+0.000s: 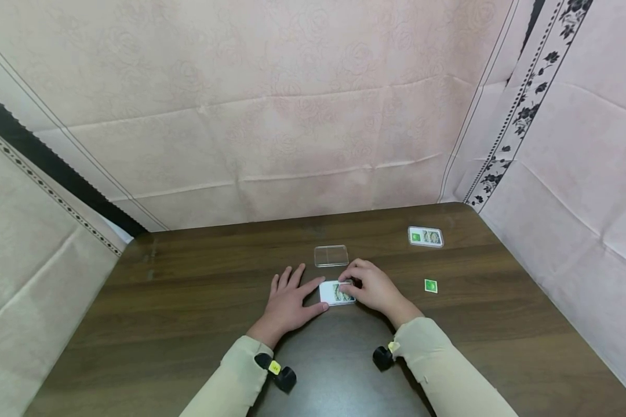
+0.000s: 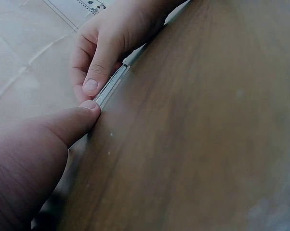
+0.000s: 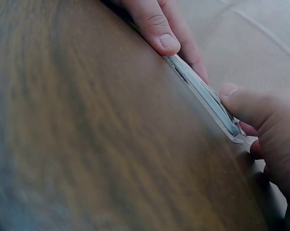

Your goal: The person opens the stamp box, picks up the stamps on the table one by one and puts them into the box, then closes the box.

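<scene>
A flat clear plastic case lies on the table, with a white printed card in or on it; the left part shows white and the right part patterned pictures. My left hand holds its left end, index finger at the far corner and thumb at the near corner, other fingers spread. At the right end, my right hand grips it with bent fingers; in the right wrist view the thumb rests along the upper edge and fingertips meet the end. The right hand partly hides the card's pictures.
Just beyond lies a clear plastic lid or tray. Farther right is another clear case showing a green square and pictures. A loose green square piece sits nearer. Pale patterned cloth hangs behind the wooden table.
</scene>
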### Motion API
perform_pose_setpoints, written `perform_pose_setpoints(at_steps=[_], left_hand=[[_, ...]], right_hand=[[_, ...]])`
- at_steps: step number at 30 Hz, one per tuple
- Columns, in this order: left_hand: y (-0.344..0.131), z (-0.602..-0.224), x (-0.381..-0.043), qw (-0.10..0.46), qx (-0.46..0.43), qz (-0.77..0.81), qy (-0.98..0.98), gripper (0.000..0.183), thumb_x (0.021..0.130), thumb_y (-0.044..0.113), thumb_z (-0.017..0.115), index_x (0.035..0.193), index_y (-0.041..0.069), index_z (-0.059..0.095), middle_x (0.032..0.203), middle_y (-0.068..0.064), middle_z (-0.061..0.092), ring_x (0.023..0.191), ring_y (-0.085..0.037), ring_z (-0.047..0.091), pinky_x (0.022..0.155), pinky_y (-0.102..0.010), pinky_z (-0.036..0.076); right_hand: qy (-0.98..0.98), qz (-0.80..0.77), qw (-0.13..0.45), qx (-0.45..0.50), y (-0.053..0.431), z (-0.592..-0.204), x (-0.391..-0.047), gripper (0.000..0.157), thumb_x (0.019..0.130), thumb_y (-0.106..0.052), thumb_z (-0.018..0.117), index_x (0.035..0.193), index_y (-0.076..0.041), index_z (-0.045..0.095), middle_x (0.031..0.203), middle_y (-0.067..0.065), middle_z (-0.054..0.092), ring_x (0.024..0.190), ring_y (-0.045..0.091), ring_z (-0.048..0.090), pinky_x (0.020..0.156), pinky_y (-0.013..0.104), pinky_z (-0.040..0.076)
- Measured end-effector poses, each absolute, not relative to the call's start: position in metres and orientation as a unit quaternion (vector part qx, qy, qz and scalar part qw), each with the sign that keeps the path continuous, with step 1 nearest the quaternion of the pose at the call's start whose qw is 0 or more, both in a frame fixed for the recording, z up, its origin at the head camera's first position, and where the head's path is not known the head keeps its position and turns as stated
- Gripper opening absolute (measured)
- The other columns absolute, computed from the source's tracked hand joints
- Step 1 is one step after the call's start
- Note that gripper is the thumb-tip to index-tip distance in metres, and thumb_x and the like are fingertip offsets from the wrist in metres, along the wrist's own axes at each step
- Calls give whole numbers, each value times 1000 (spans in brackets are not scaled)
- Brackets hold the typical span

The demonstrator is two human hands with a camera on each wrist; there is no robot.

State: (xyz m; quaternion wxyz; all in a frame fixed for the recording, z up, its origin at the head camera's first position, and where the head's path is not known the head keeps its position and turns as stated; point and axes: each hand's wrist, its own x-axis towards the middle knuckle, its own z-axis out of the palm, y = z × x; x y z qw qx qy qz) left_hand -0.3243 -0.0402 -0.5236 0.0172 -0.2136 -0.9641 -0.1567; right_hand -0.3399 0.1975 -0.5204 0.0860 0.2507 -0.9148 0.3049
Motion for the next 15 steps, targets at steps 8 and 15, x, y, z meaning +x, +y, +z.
perform_pose_setpoints(at_steps=[8, 15], left_hand=[[-40, -524, -324, 22, -212, -158, -964, 66, 78, 73, 43, 136, 42, 40, 150, -7, 20, 136, -36, 11, 103, -58, 6], [-40, -524, -323, 26, -212, -160, -964, 67, 77, 74, 43, 136, 42, 40, 150, -7, 20, 136, -35, 11, 104, -57, 6]], right_hand=[[-895, 360, 113, 239, 201, -519, -337, 15, 87, -31, 63, 99, -22, 65, 92, -13, 53, 79, 6, 50, 68, 27, 45], [-907, 333, 178, 188, 230, -516, -327, 12, 87, -29, 63, 95, -21, 65, 91, -14, 55, 82, 8, 50, 70, 32, 44]])
